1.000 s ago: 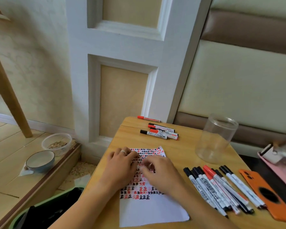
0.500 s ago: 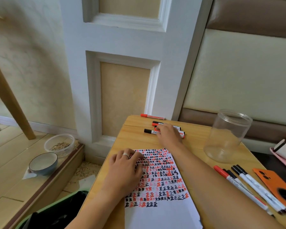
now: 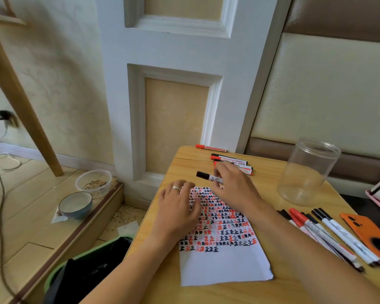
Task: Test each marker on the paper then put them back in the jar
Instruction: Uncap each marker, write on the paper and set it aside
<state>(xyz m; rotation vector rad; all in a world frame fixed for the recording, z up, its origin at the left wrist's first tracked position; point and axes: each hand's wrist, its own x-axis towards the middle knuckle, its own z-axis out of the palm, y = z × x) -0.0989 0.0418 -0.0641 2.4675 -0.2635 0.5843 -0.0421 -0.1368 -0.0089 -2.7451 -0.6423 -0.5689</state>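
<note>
Since half a second ago the right hand [image 3: 233, 185] has come back from the far markers toward the paper [image 3: 224, 260], and now its fingers are curled around a black-capped marker [image 3: 206, 176], the cap pointing to the left, just above the top edge of the sheet; the left hand [image 3: 178, 207] stays flat on the upper left part of the paper, fingers straight and a little spread, a ring on one of them; three more markers [image 3: 228, 159] lie at the far edge of the wooden table [image 3: 283, 288]; the clear jar [image 3: 307, 172] stands upright to the right, with nothing visible inside it; a row of markers [image 3: 329, 233] lies near the right side, beside an orange phone case [image 3: 369, 231].
</note>
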